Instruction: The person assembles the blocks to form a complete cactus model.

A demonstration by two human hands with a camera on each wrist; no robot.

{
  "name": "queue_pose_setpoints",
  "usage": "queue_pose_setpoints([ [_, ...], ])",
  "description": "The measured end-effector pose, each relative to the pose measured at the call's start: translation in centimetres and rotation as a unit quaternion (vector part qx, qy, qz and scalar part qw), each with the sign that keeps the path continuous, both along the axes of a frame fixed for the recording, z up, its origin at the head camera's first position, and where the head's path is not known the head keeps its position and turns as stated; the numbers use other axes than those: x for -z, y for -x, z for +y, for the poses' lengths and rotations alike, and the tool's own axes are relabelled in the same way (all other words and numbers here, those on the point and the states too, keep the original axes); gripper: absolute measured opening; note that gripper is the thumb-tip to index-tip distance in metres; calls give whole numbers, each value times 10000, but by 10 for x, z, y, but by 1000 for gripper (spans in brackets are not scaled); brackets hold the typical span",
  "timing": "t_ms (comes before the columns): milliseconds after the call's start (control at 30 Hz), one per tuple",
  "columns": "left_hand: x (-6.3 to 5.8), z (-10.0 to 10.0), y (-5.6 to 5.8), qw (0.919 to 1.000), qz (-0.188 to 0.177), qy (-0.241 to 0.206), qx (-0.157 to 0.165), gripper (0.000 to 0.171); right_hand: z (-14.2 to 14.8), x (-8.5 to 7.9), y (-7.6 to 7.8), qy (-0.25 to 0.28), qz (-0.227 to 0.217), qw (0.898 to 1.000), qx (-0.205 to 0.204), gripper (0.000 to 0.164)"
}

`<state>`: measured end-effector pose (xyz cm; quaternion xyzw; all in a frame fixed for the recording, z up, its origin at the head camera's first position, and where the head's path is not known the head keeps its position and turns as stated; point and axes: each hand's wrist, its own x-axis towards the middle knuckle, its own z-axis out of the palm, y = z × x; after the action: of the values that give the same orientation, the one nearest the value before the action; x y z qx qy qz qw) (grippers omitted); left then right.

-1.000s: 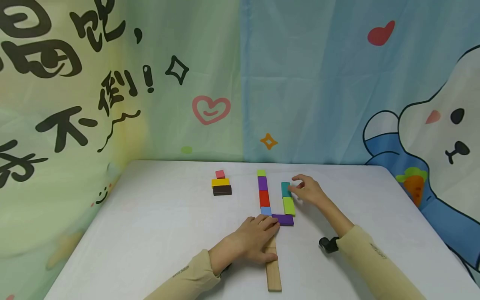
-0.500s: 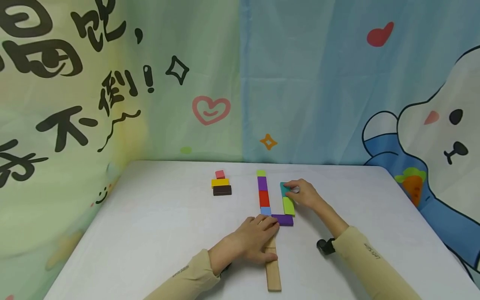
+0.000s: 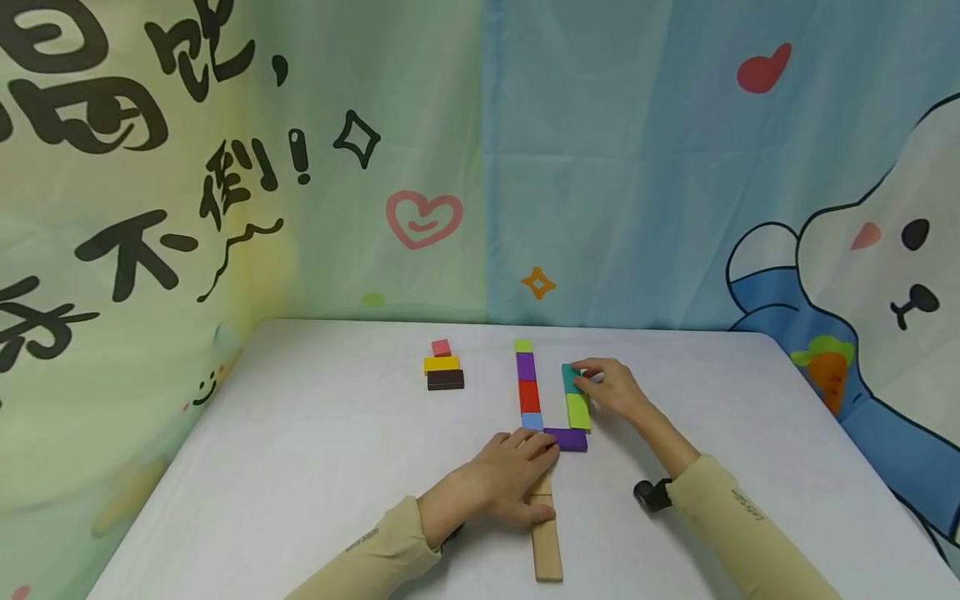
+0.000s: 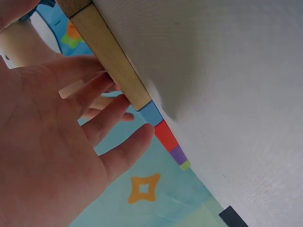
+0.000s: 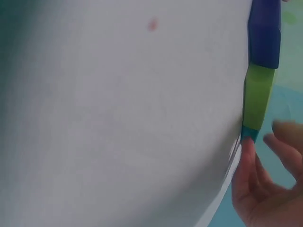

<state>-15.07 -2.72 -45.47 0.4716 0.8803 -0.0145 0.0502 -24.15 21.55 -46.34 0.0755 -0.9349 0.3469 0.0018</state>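
In the head view a row of wooden blocks forms a long line with a side branch on a white table. My left hand (image 3: 510,475) rests over the plain wood blocks (image 3: 547,550), its spread fingers reaching the joint with the light blue block (image 3: 532,422) and the purple branch block (image 3: 566,439). In the left wrist view its fingertips lie along a wood block (image 4: 111,56). My right hand (image 3: 611,387) pinches the teal block (image 3: 570,377) at its far right corner. That block abuts a lime block (image 3: 577,411). In the right wrist view one fingertip meets the teal end (image 5: 250,134).
Beyond the light blue block run a red block (image 3: 529,397), a purple block (image 3: 526,367) and a small green block (image 3: 523,345). Apart to the left lie pink (image 3: 441,347), yellow (image 3: 441,364) and dark brown (image 3: 446,380) blocks. A printed curtain (image 3: 600,208) hangs behind the table.
My right hand has moved slightly left and its finger and thumb have closed in on the teal block. The left hand has stayed in place.
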Motion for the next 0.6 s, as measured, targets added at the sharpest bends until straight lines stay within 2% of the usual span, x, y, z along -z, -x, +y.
queue_pose_setpoints([
  [167, 0, -2, 1, 9998, -194, -105, -32, 80, 6, -7, -11, -243, 113, 9995, 180, 33],
  [300, -8, -9, 9, 9979, -232, -593, -70, 76, 18, -16, -21, -803, 25, 9966, 157, 37],
  [367, -16, -17, 18, 9951, -157, -952, -224, 69, 25, -19, -26, -1071, -96, 9941, 115, 40],
  [467, -27, -38, 37, 9864, 174, -1468, -716, 55, 34, -22, -33, -1349, -375, 9901, 39, 44],
  [533, -28, -55, 53, 9771, 356, -1683, -1252, 46, 38, -22, -35, -1417, -575, 9882, 17, 47],
  [600, -25, -72, 68, 9682, 468, -1647, -1827, 41, 41, -21, -38, -1435, -690, 9872, -11, 50],
])
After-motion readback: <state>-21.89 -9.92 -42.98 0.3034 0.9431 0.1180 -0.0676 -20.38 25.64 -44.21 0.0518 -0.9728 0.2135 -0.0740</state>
